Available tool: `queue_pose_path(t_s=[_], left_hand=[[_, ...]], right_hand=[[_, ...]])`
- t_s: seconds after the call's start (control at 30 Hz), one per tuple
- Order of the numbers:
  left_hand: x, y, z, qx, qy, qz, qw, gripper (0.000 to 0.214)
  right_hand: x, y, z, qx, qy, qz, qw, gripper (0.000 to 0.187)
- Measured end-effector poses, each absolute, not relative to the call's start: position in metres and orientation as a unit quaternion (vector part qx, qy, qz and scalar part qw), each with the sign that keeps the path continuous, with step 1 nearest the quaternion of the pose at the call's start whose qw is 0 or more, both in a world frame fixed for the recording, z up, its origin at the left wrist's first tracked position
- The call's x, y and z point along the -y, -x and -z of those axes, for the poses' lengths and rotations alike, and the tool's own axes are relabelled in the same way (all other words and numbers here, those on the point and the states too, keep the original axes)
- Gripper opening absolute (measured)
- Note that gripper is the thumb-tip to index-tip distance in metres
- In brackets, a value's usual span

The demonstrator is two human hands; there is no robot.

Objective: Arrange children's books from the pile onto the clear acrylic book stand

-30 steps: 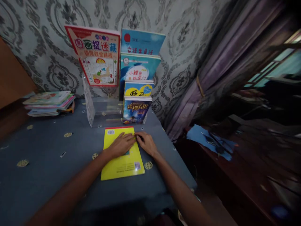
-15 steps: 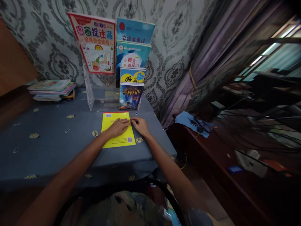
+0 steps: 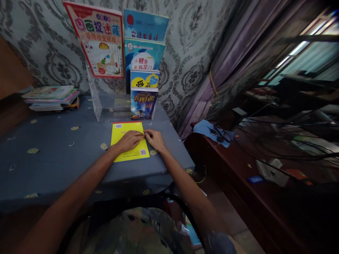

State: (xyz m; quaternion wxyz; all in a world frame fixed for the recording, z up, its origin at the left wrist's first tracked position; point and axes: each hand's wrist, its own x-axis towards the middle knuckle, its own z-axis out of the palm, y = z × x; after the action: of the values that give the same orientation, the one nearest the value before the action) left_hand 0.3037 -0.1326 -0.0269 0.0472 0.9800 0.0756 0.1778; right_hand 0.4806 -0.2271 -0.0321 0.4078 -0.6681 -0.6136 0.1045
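A yellow book (image 3: 120, 143) with a barcode at its top left and a QR code at its lower right lies closed on the patterned tablecloth. Across its middle rests my left hand (image 3: 130, 141), palm down, the fingers stretched to the right and slightly bent. My right hand (image 3: 155, 139) is at the book's right edge, its thumb and fingertips pinched together there. The fingertips of both hands nearly meet at that edge, and what lies between them is partly hidden.
Behind the book stands a clear acrylic rack (image 3: 96, 106) holding a red-bordered book (image 3: 103, 46) and several blue ones. A stack of books (image 3: 50, 97) sits at the left. On the right, a dark red cabinet (image 3: 225, 165) carries a blue cloth (image 3: 208, 131) and cables.
The camera view has shifted a little, so the scene sits slightly further left and higher. My left fingers look a bit more bent; both hands stay at the yellow book.
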Motion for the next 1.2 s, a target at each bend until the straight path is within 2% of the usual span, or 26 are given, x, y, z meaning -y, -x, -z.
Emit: queue_pose_path(t_s=[0.33, 0.57, 0.8, 1.2], left_hand=[[0.159, -0.292, 0.017, -0.096, -0.984, -0.132, 0.067, 0.032], [0.172, -0.287, 0.013, -0.113, -0.984, -0.121, 0.060, 0.035], [0.186, -0.276, 0.007, -0.082, -0.987, -0.097, 0.097, 0.036], [0.204, -0.267, 0.014, -0.105, -0.988, -0.103, 0.038, 0.040]], right_hand=[[0.233, -0.478, 0.036, 0.595, 0.663, -0.122, 0.436, 0.030], [0.236, -0.475, 0.036, 0.592, 0.667, -0.133, 0.432, 0.030], [0.241, -0.472, 0.032, 0.592, 0.670, -0.130, 0.428, 0.034], [0.273, -0.461, 0.030, 0.598, 0.661, -0.139, 0.431, 0.033]])
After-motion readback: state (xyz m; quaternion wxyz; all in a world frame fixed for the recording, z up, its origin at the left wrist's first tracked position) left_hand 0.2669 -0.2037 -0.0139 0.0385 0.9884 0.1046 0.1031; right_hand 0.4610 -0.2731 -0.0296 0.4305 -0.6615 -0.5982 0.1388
